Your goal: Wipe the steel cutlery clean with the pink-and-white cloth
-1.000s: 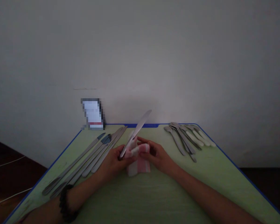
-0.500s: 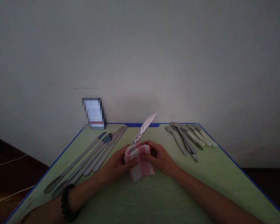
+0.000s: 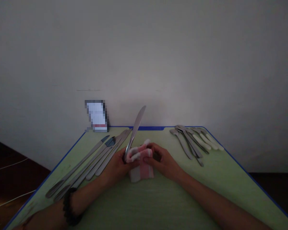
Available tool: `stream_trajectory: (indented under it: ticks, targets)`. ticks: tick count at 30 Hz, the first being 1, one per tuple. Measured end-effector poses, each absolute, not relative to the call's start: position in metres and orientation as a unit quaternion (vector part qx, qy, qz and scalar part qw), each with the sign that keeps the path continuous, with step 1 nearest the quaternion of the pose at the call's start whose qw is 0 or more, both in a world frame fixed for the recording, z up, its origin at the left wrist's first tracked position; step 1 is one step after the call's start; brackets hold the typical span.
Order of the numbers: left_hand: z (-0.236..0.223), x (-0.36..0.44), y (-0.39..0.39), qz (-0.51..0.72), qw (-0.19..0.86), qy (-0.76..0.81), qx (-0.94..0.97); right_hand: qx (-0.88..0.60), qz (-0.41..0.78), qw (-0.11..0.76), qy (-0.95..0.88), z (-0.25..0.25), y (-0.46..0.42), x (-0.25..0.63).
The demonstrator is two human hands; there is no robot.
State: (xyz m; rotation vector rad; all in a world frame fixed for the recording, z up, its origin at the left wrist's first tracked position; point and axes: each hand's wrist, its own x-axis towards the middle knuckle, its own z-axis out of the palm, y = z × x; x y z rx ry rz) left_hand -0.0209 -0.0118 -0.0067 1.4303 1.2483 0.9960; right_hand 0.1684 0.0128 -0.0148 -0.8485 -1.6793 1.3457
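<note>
A steel table knife (image 3: 137, 124) points up and slightly right from my left hand (image 3: 118, 164), whose fingers are closed round its handle. Most of the handle is hidden by the hand and by a pink and white striped cloth (image 3: 145, 166). My right hand (image 3: 164, 159) pinches the cloth between thumb and fingers, and the left thumb also rests on it. Left of my left hand, several table knives (image 3: 96, 156) lie side by side. Beyond my right hand lie several spoons (image 3: 188, 143) and a few pieces with white handles (image 3: 211, 142), partly overlapping.
The green table (image 3: 144, 204) has a blue edge and stands against a grey wall (image 3: 144, 57). A pixelated upright screen (image 3: 97, 116) stands at the back left corner. Pale cords (image 3: 12, 200) run across the dark floor at the left.
The knife has turned more upright, and its blade has shifted left. The cloth has moved slightly left and now sits to the right of the knife. The cutlery on the table has not moved.
</note>
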Motion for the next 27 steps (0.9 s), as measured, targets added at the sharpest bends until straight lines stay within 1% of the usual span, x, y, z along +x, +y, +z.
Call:
stream_trajectory:
  ticks: [2,7,12,15,21,24,27]
  targets:
    - [-0.007,-0.0206,-0.0117,0.407,0.477,0.518,0.582,-0.348,0.522,0.397,-0.67,-0.0155,0.0125,0.168]
    - [-0.0051,-0.0197,-0.011,0.419,0.48,0.508,0.58,-0.371,0.46,0.416,-0.691,-0.0126,0.0098,0.1671]
    - [-0.0065,-0.0207,-0.0087,0.429,0.494,0.485,0.58,-0.383,0.472,0.4,-0.685,-0.0113,0.0081,0.1651]
    - [-0.0076,-0.0217,-0.0087,0.431,0.475,0.497,0.584,-0.39,0.485,0.417,-0.662,-0.0135,0.0096,0.1647]
    - [-0.0087,-0.0225,-0.0107,0.422,0.456,0.491,0.611,-0.366,0.508,0.496,-0.602,-0.0164,0.0109,0.1625]
    - [-0.0091,-0.0223,-0.0108,0.437,0.445,0.503,0.599,-0.364,0.484,0.494,-0.624,-0.0175,0.0092,0.1609]
    - [-0.009,-0.0223,-0.0109,0.455,0.402,0.533,0.589,-0.381,0.442,0.478,-0.657,-0.018,0.0073,0.1603]
